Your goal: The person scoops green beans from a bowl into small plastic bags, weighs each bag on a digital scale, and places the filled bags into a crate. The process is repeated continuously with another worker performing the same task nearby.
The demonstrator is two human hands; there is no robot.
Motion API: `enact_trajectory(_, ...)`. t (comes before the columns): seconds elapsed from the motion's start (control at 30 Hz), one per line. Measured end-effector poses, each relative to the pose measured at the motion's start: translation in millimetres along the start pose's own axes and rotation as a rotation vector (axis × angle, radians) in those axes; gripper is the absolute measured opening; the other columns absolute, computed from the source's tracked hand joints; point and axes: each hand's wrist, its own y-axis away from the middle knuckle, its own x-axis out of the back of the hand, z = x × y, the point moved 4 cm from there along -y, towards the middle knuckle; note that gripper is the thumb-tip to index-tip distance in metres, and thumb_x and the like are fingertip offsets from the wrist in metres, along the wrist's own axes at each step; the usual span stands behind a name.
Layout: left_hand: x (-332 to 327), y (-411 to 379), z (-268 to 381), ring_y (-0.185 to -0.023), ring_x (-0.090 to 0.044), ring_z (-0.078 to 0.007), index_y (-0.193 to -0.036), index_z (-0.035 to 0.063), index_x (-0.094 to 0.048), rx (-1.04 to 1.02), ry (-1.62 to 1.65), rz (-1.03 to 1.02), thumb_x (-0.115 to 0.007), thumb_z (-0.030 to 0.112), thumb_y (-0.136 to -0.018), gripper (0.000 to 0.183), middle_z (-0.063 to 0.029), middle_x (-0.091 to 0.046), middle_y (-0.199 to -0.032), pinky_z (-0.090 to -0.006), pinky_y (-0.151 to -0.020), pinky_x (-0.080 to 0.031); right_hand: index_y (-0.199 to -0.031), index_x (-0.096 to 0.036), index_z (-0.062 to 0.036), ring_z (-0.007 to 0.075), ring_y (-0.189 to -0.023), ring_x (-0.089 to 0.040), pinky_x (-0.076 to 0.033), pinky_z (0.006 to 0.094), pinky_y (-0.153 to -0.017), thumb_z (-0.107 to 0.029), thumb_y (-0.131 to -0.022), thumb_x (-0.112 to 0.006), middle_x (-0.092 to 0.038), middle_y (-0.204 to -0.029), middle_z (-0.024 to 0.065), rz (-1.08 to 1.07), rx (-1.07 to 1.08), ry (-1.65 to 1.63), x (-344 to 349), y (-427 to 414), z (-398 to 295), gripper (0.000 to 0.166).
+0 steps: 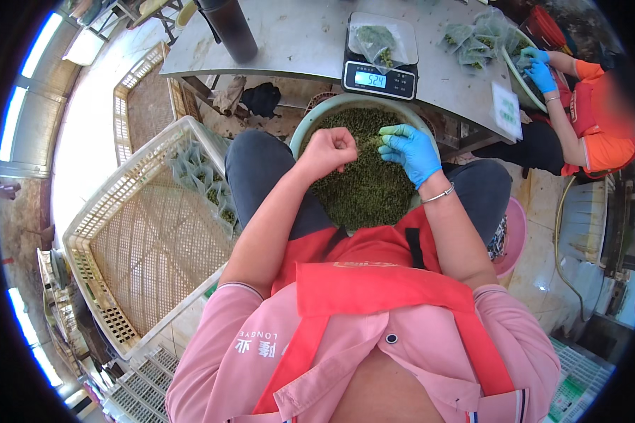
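A round pale green basin (298, 138) full of small green berries or peppercorns (368, 195) stands between the knees. Over its left part my left hand (332, 150), bare, is curled, and whether something is between its fingers cannot be told. My right hand (410, 153), in a blue glove with green-stained fingertips, is over the basin's right part with thumb and forefinger together, seemingly at a small green bit. Beyond the basin, a digital scale (379, 79) with a lit display bears a clear bag of green produce (377, 45).
A steel table (296, 42) carries a dark bottle (232, 31) and several filled bags (473, 45). On the left, a plastic crate (159, 248) holds more bags (206, 185). A pink basin (516, 238) is at the right. A co-worker's gloved hands (541, 71) are at another basin.
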Motion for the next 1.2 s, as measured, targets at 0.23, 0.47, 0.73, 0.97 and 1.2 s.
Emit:
enact_trajectory(0.23, 0, 5, 4, -0.046, -0.049, -0.0062, -0.069, 0.0036, -0.054, 0.065, -0.07, -0.085, -0.062, 0.006, -0.07, 0.008, 0.001, -0.053, -0.059, -0.0202, -0.044, -0.039, -0.105, -0.059, -0.0007, 0.0197, -0.082, -0.064, -0.054, 0.0305, -0.071, -0.006, -0.085, -0.058, -0.064, -0.096, 0.0105, 0.042, -0.077, -0.179, 42, -6, 28, 0.021)
enact_trajectory(0.47, -5, 7, -7, -0.06, -0.062, -0.013, -0.084, 0.0067, -0.064, 0.073, -0.66, -0.252, -0.064, 0.017, -0.071, 0.016, -0.0053, -0.065, -0.071, -0.0258, -0.058, -0.048, -0.109, -0.058, 0.0006, 0.0252, -0.092, -0.063, -0.053, 0.0369, -0.083, -0.001, -0.083, -0.058, -0.063, -0.1, 0.0145, -0.076, -0.238, -0.106, 27, 23, 38, 0.026)
enact_trajectory(0.73, 0, 11, -5, -0.079, -0.065, -0.0243, -0.102, 0.0122, -0.062, -0.143, -0.863, -0.046, -0.064, 0.026, -0.077, 0.029, -0.008, -0.068, -0.088, -0.0338, -0.071, -0.05, -0.116, -0.049, 0.0055, 0.0299, -0.103, -0.058, -0.048, 0.0383, -0.093, -0.003, -0.089, -0.049, -0.058, -0.11, 0.0189, -0.086, 0.112, -0.681, -15, -55, -58, 0.028)
enact_trajectory(0.97, 11, 2, 11, -0.074, -0.066, -0.0219, -0.102, 0.0106, -0.062, -0.249, -0.797, 0.146, -0.063, 0.022, -0.08, 0.025, -0.0088, -0.068, -0.084, -0.032, -0.067, -0.051, -0.11, -0.058, -0.0008, 0.0215, -0.089, -0.063, -0.052, 0.0331, -0.077, -0.007, -0.088, -0.053, -0.064, -0.101, 0.0115, -0.021, 0.017, -0.356, 1, -10, 4, 0.023)
enact_trajectory(1.2, 84, -47, 36, -0.065, -0.066, -0.0179, -0.102, 0.0127, -0.062, -0.332, -0.54, 0.563, -0.059, 0.024, -0.083, 0.022, -0.0058, -0.069, -0.078, -0.0297, -0.061, -0.05, -0.117, -0.057, -0.0013, 0.0116, -0.078, -0.061, -0.049, 0.0227, -0.069, -0.003, -0.089, -0.05, -0.062, -0.105, 0.0067, 0.132, 0.587, 0.468, 1, -3, -23, 0.029)
